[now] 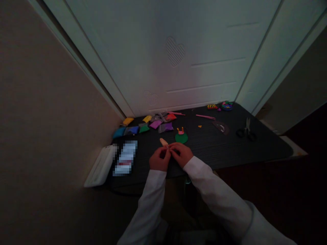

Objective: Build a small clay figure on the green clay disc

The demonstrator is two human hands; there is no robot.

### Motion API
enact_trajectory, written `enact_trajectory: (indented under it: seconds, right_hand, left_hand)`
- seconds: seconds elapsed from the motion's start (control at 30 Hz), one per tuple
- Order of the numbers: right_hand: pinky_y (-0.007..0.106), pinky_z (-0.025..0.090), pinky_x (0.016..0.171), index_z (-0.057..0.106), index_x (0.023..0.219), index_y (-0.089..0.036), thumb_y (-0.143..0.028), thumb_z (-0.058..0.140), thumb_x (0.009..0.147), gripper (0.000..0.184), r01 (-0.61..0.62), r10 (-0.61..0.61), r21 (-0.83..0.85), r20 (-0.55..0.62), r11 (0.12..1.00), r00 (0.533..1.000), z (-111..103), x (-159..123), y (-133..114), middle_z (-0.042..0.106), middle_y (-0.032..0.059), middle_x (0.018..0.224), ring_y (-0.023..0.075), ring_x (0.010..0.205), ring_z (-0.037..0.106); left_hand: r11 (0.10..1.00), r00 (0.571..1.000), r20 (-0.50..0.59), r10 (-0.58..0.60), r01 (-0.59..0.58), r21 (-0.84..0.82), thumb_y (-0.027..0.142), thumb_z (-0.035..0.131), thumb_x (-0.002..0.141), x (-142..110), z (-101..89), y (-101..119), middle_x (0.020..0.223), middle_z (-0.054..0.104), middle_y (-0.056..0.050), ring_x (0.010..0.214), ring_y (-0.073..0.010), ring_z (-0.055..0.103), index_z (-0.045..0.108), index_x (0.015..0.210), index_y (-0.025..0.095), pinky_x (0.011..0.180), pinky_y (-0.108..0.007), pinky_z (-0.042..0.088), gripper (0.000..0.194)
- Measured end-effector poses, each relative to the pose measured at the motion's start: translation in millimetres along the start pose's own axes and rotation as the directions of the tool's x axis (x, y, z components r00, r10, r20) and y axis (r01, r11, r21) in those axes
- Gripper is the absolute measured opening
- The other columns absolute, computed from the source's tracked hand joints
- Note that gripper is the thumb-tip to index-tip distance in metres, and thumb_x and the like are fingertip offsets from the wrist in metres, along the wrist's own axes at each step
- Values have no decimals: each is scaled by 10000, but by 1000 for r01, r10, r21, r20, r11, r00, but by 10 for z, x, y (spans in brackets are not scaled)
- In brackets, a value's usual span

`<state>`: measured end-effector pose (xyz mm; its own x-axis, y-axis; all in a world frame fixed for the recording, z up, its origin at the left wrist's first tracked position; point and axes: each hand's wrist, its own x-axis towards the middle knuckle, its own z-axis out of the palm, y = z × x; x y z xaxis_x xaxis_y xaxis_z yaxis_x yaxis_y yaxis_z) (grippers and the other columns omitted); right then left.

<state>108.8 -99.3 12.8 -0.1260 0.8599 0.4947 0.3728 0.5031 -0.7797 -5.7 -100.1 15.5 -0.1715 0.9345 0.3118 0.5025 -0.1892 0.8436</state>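
My left hand [159,159] and my right hand [182,153] meet near the table's front edge, fingertips pinched together. Between them is one end of a small peach-coloured packet [164,142], which points up and to the left. The fingers cover its lower end. Just beyond my right hand lies a green disc of modelling clay [181,137], with a small pink piece [181,132] and thin yellow-orange bits at its top.
Colourful clay packets, such as a purple one [168,127], lie at the back left. Pink tools [205,117], clear plastic [221,128], scissors [246,131] and finished clay pieces [227,106] are to the right. At left stand a white box [98,170] and a blurred sheet [126,160].
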Motion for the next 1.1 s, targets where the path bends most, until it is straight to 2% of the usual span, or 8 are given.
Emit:
enact_trajectory:
  seconds: [0.13,0.23,0.33,0.57,0.67,0.8,1.0,1.1]
  right_hand:
    - [270,391,774,542,744,-196,-153,449,711,108,-26,26,-16,-13,1000,1000,-4,2,2,578,36,892,127,853,511]
    - [260,394,743,533,734,-184,-168,448,711,90,-40,39,-31,-32,999,999,-12,0,6,582,41,837,129,802,515]
    - [254,399,705,524,726,-176,-180,446,710,80,-60,58,-45,-45,997,997,-23,-8,0,574,40,785,130,754,512]
    - [248,396,670,505,705,-187,-183,440,705,65,-62,57,-63,-85,996,995,-17,-33,-32,548,31,756,127,719,495]
    - [246,393,661,503,692,-186,-188,445,696,57,-71,66,-53,-94,996,993,-27,-26,-23,540,28,746,125,708,485]
    - [250,383,638,494,675,-183,-200,430,698,70,-145,134,-59,-164,988,977,-58,16,23,520,29,726,123,685,467]
    - [221,377,556,507,695,-189,-266,443,704,101,-181,173,-53,-123,982,977,-25,9,31,523,-4,641,97,574,465]
    - [214,382,534,506,694,-192,-287,463,691,105,-223,224,20,-71,975,972,-4,-19,21,535,-22,606,90,544,479]
  left_hand:
    - [986,993,71,99,-107,128,299,467,677,-15,-11,35,625,586,5,580,-117,521,579,678,187,569,-222,396,159]
    - [959,964,172,202,-230,162,277,409,721,-15,-40,50,717,594,-22,649,-132,528,577,750,182,611,-234,394,195]
    - [942,940,242,239,-285,176,274,387,736,-11,-70,64,718,580,-36,658,-136,521,565,741,167,615,-240,395,208]
    - [934,937,215,274,-313,170,263,395,729,-15,-65,86,681,558,-29,631,-124,499,553,715,167,595,-234,387,185]
    - [929,932,230,279,-323,181,262,396,726,-16,-68,71,649,548,-25,600,-119,488,548,681,167,564,-230,377,185]
    - [919,902,289,319,-369,138,249,404,715,-31,-95,35,651,549,-21,600,-120,490,556,675,174,566,-230,373,174]
    - [968,956,167,239,-249,41,256,425,703,-21,-117,18,584,531,12,553,-107,480,548,639,174,550,-220,369,160]
    - [966,955,144,258,-260,-3,248,458,686,-13,-123,10,642,546,-4,619,-119,497,529,609,170,606,-240,388,131]
